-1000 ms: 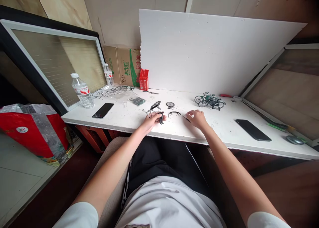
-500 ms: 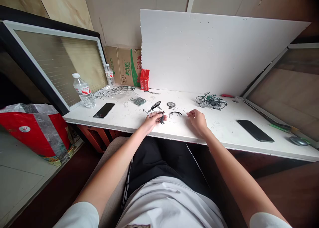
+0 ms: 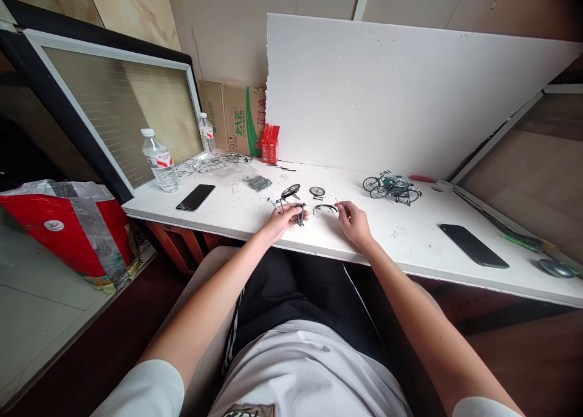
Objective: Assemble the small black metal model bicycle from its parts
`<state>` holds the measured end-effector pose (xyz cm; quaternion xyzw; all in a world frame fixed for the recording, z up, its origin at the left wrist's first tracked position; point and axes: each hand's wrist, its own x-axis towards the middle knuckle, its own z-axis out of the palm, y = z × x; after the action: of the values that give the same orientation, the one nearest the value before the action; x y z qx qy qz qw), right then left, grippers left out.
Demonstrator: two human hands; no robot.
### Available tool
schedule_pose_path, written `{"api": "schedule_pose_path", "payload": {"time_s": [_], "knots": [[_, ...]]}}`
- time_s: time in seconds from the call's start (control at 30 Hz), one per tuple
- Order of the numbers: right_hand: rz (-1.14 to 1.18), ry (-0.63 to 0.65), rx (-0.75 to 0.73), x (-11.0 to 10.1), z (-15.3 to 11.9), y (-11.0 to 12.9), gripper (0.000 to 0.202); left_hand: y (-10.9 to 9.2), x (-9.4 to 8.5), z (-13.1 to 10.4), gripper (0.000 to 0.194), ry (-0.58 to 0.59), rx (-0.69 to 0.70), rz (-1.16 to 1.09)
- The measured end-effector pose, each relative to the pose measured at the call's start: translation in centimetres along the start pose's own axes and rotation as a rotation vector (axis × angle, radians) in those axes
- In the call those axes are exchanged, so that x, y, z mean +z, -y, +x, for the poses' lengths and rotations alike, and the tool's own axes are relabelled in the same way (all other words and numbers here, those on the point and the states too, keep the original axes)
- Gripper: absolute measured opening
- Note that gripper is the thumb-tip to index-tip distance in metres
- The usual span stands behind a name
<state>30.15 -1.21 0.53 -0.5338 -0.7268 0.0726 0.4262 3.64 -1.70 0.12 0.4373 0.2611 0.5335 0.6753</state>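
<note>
My left hand [image 3: 279, 224] is closed on a partly built black model bicycle [image 3: 290, 192], holding it tilted just above the table near the front edge. One spoked wheel sits on its far end, and my fingers hide part of the frame. To the right, my right hand [image 3: 354, 221] pinches a thin small rod [image 3: 337, 203], too fine to make out fully. Between the hands lies a curved black part [image 3: 327, 207] like a mudguard. Behind it rests a loose spoked wheel [image 3: 317, 191], with tiny parts scattered around.
Two finished model bicycles [image 3: 392, 187] stand at the right. A phone [image 3: 195, 197] lies left, a second phone [image 3: 473, 245] right. Water bottle [image 3: 160, 162], bagged parts [image 3: 258, 183], sprues [image 3: 218, 162] and a red box [image 3: 270, 144] stand or lie towards the back left.
My right hand has moved left, closer to the curved part and the model bicycle, still pinching. The left hand keeps its hold. The whole view has shifted slightly.
</note>
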Motion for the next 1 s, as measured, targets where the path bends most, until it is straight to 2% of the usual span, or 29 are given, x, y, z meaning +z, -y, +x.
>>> {"api": "schedule_pose_path", "payload": {"time_s": [0.23,0.47,0.6,0.87,1.0], "knots": [[-0.13,0.042,-0.004,0.2,-0.1,0.2,0.041,0.0,0.1,-0.1,0.032,-0.037,0.02,-0.054],[-0.218,-0.018,0.062,0.0,0.1,-0.4,0.037,-0.1,0.1,0.0,0.028,-0.081,0.002,-0.106],[-0.307,0.058,0.085,0.1,0.1,-0.5,0.037,0.0,0.1,0.1,0.028,-0.084,0.0,-0.102],[-0.521,0.343,0.082,0.2,0.1,0.7,0.052,0.0,0.2,0.2,0.031,-0.061,-0.007,-0.078],[-0.53,0.359,0.085,0.3,0.3,0.6,0.05,0.0,0.1,0.2,0.032,-0.06,-0.007,-0.08]]}}
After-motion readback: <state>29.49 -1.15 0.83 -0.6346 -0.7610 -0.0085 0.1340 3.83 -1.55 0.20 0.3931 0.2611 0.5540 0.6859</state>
